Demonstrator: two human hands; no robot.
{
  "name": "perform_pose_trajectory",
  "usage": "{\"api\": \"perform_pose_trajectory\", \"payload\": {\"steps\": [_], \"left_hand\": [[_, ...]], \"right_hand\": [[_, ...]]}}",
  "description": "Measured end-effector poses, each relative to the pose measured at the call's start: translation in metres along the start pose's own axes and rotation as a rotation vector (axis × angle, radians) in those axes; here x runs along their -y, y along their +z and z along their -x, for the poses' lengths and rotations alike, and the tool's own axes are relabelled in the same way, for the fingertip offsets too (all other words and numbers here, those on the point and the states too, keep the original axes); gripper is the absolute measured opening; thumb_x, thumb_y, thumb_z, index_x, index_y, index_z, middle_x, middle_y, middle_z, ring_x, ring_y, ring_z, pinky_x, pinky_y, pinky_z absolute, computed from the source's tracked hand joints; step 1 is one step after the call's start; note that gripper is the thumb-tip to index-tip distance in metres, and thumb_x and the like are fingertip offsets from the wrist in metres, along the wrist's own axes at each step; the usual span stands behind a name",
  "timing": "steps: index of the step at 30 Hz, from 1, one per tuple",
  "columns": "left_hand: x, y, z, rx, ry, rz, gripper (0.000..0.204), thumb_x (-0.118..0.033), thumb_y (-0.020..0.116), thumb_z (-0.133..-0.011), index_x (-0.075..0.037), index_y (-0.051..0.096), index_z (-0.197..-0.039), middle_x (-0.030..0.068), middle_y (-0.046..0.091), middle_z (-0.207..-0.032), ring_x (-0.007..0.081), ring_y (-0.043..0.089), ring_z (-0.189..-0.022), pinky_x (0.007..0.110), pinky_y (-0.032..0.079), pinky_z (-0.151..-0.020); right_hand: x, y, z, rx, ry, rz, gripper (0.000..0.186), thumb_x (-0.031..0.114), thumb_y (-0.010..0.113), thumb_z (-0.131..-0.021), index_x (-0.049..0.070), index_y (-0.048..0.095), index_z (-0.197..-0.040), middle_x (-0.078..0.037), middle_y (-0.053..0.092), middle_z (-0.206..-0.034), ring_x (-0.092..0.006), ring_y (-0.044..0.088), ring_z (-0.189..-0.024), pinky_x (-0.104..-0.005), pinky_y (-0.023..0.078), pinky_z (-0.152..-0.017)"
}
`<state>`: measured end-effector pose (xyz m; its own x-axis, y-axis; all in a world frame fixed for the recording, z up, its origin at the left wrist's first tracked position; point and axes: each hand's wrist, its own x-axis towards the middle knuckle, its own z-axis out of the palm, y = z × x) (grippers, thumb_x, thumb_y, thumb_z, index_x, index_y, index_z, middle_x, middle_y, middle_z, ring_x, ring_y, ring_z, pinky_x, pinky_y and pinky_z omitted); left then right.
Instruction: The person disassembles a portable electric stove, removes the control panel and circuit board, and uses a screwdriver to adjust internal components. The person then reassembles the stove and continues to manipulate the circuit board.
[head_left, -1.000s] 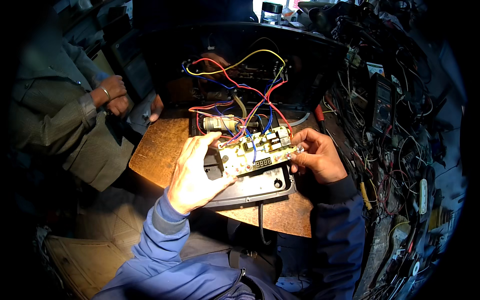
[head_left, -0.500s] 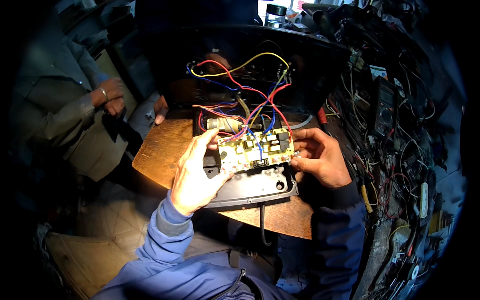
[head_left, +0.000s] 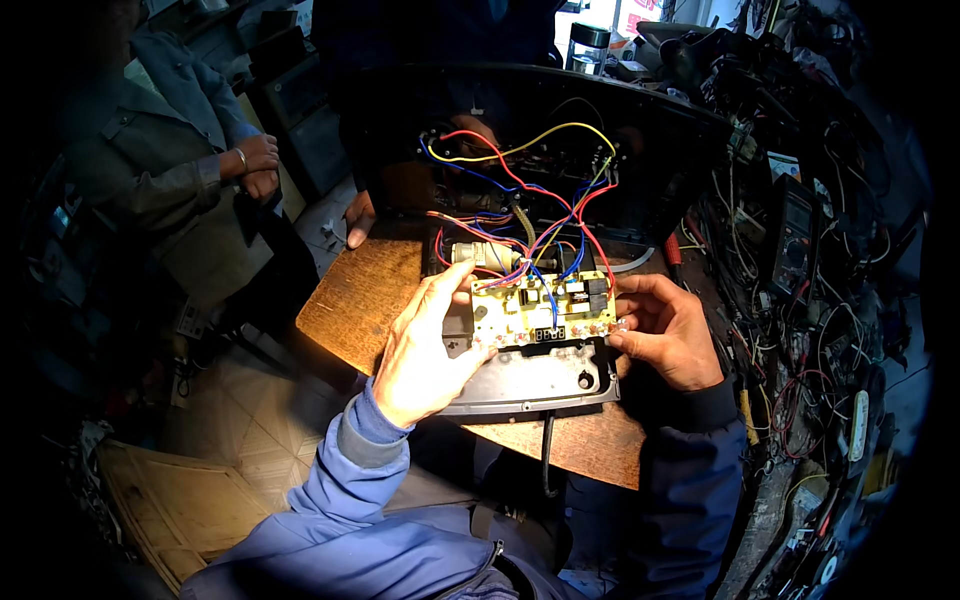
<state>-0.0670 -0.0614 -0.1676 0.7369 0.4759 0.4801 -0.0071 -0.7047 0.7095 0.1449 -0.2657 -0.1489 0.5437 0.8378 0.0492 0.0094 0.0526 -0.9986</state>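
Note:
A yellowish circuit board (head_left: 512,318) with a small digit display and black relays is held level between my two hands. My left hand (head_left: 425,345) grips its left edge, thumb at the front corner and fingers behind. At the right edge my right hand (head_left: 668,332) pinches the board between thumb and fingers. Red, blue and yellow wires (head_left: 560,200) run from the board up to a dark open panel (head_left: 380,130) standing behind it. Under the board lies a grey appliance housing (head_left: 530,375), partly hidden. A pale cylindrical part (head_left: 485,256) sits just behind the board.
The housing rests on a wooden board (head_left: 350,300); a black cord (head_left: 548,455) hangs off its front. At right, a bench carries tangled wires and a multimeter (head_left: 795,240). Another person's clasped hands (head_left: 258,165) are at left; a further hand (head_left: 360,220) touches the wooden board's far edge.
The whole view has shifted, so everything appears farther right and slightly lower. Both hands keep the same hold on the circuit board.

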Motion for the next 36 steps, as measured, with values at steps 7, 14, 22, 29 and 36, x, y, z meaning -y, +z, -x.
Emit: {"api": "perform_pose_trajectory", "payload": {"steps": [7,14,22,29,36], "left_hand": [[0.0049,0.0033,0.0011,-0.023,0.034,0.012,0.083,-0.002,0.085,-0.071,-0.005,0.048,-0.145,0.0165,0.063,-0.123,0.0266,0.064,-0.108,0.038,0.052,-0.097],[0.0046,0.0041,0.0011,-0.024,0.029,-0.010,0.084,-0.003,0.086,-0.070,-0.002,0.049,-0.145,0.0157,0.064,-0.124,0.0246,0.064,-0.109,0.037,0.052,-0.097],[0.0069,0.0034,0.0014,-0.015,0.003,-0.027,0.087,-0.001,0.086,-0.068,-0.002,0.049,-0.146,0.0141,0.064,-0.126,0.0224,0.064,-0.110,0.036,0.051,-0.099],[0.0048,0.0045,0.0015,-0.012,0.008,-0.045,0.088,0.001,0.086,-0.066,-0.002,0.049,-0.145,0.0138,0.064,-0.124,0.0221,0.063,-0.112,0.035,0.050,-0.102],[0.0012,0.0034,0.0020,-0.006,-0.044,-0.014,0.088,0.001,0.086,-0.065,0.000,0.049,-0.145,0.0137,0.063,-0.126,0.0221,0.062,-0.113,0.036,0.049,-0.103]], "right_hand": [[0.0005,-0.0017,0.0005,0.008,0.010,0.001,0.056,-0.012,0.077,-0.078,-0.007,0.056,-0.130,-0.009,0.069,-0.105,-0.0069,0.060,-0.084,-0.0238,0.053,-0.079],[-0.0003,-0.0021,0.0006,0.013,0.016,0.002,0.055,-0.012,0.076,-0.079,-0.006,0.057,-0.129,-0.009,0.069,-0.106,-0.0068,0.060,-0.084,-0.0240,0.053,-0.079],[0.0010,-0.0024,-0.0005,0.012,0.029,0.007,0.054,-0.013,0.076,-0.078,-0.006,0.057,-0.128,-0.010,0.068,-0.108,-0.0064,0.059,-0.083,-0.0231,0.053,-0.079],[-0.0022,-0.0048,-0.0003,0.028,0.014,-0.007,0.053,-0.014,0.075,-0.078,-0.006,0.058,-0.128,-0.010,0.067,-0.108,-0.0076,0.061,-0.083,-0.0242,0.054,-0.078],[0.0023,-0.0021,-0.0003,0.036,0.037,-0.014,0.051,-0.016,0.070,-0.081,-0.008,0.057,-0.129,-0.011,0.065,-0.110,-0.0085,0.062,-0.082,-0.0232,0.056,-0.070]]}}
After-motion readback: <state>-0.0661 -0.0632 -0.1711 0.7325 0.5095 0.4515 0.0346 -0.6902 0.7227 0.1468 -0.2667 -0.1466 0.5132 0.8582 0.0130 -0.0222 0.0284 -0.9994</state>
